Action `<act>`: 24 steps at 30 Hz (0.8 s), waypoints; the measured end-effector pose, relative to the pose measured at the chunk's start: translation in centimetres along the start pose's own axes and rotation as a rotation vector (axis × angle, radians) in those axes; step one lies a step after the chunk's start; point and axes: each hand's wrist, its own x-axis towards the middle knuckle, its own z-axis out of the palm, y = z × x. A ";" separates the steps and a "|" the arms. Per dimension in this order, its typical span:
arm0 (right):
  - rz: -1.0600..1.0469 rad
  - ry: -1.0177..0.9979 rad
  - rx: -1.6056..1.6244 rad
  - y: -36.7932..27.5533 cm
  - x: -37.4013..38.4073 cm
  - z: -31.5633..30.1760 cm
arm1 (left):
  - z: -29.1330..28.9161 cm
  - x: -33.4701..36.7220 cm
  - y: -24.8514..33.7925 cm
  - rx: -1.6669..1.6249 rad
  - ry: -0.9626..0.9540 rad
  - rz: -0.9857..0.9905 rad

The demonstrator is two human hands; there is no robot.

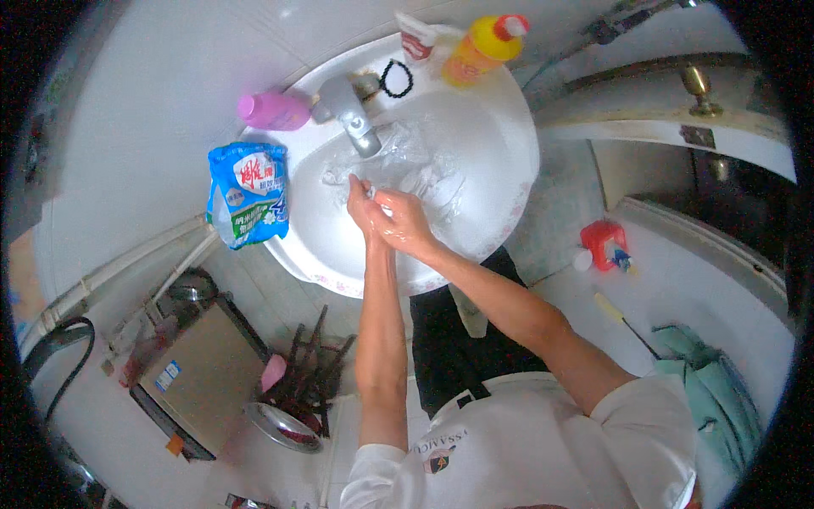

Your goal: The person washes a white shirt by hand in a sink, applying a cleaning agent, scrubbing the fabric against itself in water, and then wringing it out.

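Over the white washbasin (305, 246), my left hand (364, 209) and my right hand (402, 222) are pressed together, wet and closed. A bit of something pale shows between them, too small to name. Just beyond my fingers, a crumpled, wet, see-through and whitish material (428, 182) lies in the bowl; whether it is plastic or thin cloth I cannot tell. The grey tap (349, 114) reaches over the bowl right above my hands. Neither palm is visible.
On the rim stand a pink bottle (275, 111), a black bead bracelet (396, 79), a white-and-red packet (415, 41) and a yellow bottle with a red cap (483, 51). A blue detergent bag (248, 193) is at the left. A red bottle (604, 245) lies to the right.
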 end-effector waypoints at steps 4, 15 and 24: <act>0.288 0.074 -0.067 2.3 3.7 0.5 | 2.5 -5.0 2.8 0.303 -0.093 0.061; 0.280 0.181 0.010 -0.8 0.5 1.8 | 1.2 -4.5 5.0 -0.160 -0.262 -0.191; -0.087 -0.157 -0.433 1.3 2.9 -9.6 | -3.4 -9.5 9.6 0.713 -0.387 0.196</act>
